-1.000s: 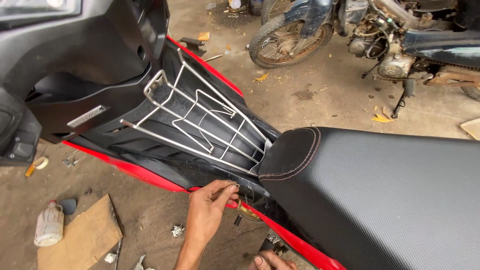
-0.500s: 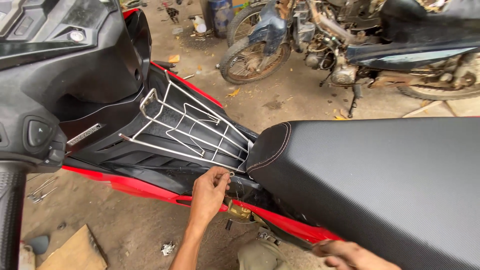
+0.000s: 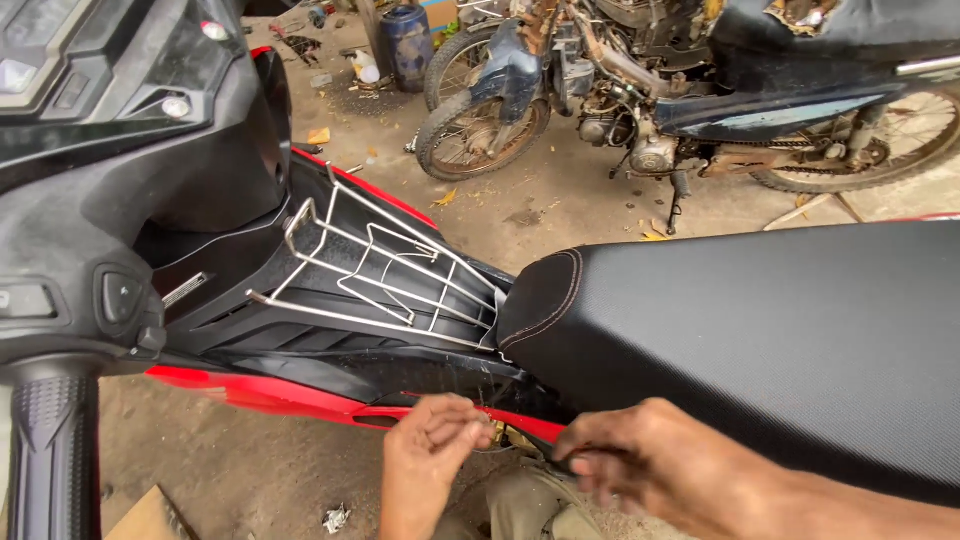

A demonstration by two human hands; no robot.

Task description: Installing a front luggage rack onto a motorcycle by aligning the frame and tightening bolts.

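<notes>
Wire rack (image 3: pixel 385 275) on scooter floorboard, seat (image 3: pixel 760 330) to its right, both hands (image 3: pixel 432 445) below seat's front edge — dismantled motorcycle (image 3: pixel 640 90) behind.

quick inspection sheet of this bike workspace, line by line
surface: bare concrete floor, dusty, with scattered leaves.
job's things: black and red scooter with wire rack and black seat; a small brass-coloured part by the red panel.
clutter: cardboard, scraps, blue drum.
grippers: left hand pinched at the panel edge; right hand blurred beside it, grip unclear.
cables: nothing seen.
surroundings: stripped old motorcycle parked behind.
</notes>
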